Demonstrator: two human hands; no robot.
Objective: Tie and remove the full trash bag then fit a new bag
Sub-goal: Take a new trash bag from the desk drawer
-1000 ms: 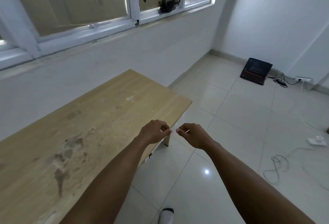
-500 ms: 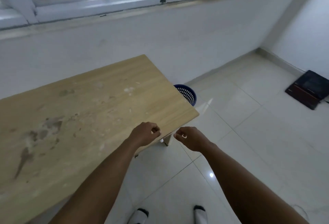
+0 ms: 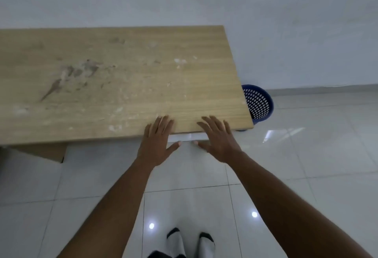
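A: Hands status?

B: Both flat and spread, palms down, holding nothing. Left hand [image 3: 156, 145] and right hand [image 3: 219, 142] sit side by side at the near edge of the wooden table [image 3: 122, 77], close to its right corner. Fingertips overlap the tabletop edge; thumbs point toward each other over the floor, apart, not touching.

A: Contact with the table?

B: Can't tell whether the fingers rest on the wood or hover just above it.

A: Where's the bin?

B: Blue perforated trash basket [image 3: 258, 104] is on the floor just past the table's right end, against the white wall [image 3: 286, 32]. The tabletop corner hides its left part. It's beyond and to the right of the right hand, well apart from it, with the table corner between them.

A: Bag in it?

B: None that I can make out. Only the holed inner wall and rim show; the bottom is hidden.

A: Anything else in frame?

B: White glossy tiled floor [image 3: 306, 165] with light reflections, and the person's two feet in white socks with dark toes [image 3: 190, 241] at the bottom edge. Tabletop is stained and scuffed.
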